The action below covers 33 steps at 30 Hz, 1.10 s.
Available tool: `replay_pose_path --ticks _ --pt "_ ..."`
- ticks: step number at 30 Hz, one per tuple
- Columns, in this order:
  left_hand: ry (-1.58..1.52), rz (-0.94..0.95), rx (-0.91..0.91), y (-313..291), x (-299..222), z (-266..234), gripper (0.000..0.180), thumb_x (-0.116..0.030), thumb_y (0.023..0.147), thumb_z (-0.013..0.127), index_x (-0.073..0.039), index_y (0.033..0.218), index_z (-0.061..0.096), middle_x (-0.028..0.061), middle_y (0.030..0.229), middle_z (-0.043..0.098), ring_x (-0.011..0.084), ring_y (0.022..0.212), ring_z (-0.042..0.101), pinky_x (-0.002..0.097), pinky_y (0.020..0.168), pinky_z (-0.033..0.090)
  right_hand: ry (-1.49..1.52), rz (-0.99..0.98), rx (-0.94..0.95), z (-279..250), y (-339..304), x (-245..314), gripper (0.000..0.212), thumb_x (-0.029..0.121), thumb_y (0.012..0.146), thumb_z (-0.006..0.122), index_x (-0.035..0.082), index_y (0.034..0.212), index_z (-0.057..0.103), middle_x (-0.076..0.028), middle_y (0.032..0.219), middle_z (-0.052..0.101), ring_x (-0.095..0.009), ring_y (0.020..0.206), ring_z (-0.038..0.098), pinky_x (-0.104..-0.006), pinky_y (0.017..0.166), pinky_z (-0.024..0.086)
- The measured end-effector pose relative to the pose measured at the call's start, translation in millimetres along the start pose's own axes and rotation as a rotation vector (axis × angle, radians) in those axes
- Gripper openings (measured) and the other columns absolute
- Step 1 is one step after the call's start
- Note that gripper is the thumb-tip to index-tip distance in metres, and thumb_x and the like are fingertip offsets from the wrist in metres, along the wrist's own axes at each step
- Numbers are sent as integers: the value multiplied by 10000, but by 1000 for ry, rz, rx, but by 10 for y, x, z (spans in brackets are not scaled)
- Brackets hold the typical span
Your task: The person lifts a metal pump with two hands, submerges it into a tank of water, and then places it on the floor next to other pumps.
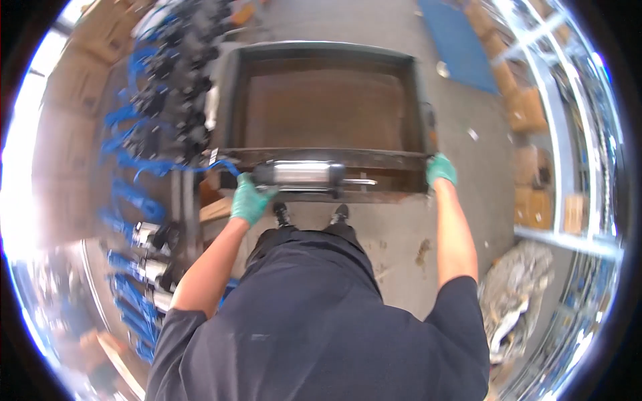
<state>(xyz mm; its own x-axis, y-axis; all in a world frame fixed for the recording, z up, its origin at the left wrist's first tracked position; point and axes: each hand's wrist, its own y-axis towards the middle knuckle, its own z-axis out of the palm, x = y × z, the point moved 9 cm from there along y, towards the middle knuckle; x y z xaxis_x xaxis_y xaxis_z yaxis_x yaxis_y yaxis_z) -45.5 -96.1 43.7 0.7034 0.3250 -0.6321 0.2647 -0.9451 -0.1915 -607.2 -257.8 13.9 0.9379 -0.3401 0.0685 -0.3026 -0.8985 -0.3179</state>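
Note:
A silver cylinder with black end caps (304,174) lies crosswise over the near end of a dark metal tank (326,47). A thin metal rod (361,182) sticks out of its right end, and a blue hose or cable (227,164) runs off from its left end. My left hand (250,202), in a green glove, is closed on the cylinder's left end, its thumb toward the right. On the tank's right side my right hand (441,171), also green-gloved, is closed at the near right corner of the rim. Its fingertips are partly hidden.
Several similar units with blue cables (137,123) stand in a row on the left, beside cardboard boxes (73,87). A blue sheet (455,43) lies on the floor at the far right. Metal shelving (568,237) with boxes stands right, a crumpled grey-beige sheet (518,287) near it.

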Motion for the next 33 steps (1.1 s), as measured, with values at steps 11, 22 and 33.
replay_pose_path --ticks 11,22,33 --pt "-45 57 -260 270 505 -582 407 -282 936 711 -14 1225 609 227 1118 695 412 1026 672 476 908 526 369 -194 -268 -528 -492 559 439 369 1004 620 11 1256 584 -256 1170 681 -428 1082 656 -494 941 510" --pt "-380 -379 -146 1096 1518 -803 488 -402 965 696 -27 1265 609 143 1002 724 264 791 669 382 703 536 263 -683 -285 -408 -1950 2969 208 201 939 655 56 1084 688 -182 1062 689 -386 998 658 -471 886 529" --pt "-4 -374 -209 1163 1450 -905 509 -478 917 701 17 1035 683 250 1059 731 440 1042 686 488 906 535 329 -675 -345 -412 -1932 2949 167 169 913 650 65 1031 704 -157 982 695 -357 917 665 -468 837 532"
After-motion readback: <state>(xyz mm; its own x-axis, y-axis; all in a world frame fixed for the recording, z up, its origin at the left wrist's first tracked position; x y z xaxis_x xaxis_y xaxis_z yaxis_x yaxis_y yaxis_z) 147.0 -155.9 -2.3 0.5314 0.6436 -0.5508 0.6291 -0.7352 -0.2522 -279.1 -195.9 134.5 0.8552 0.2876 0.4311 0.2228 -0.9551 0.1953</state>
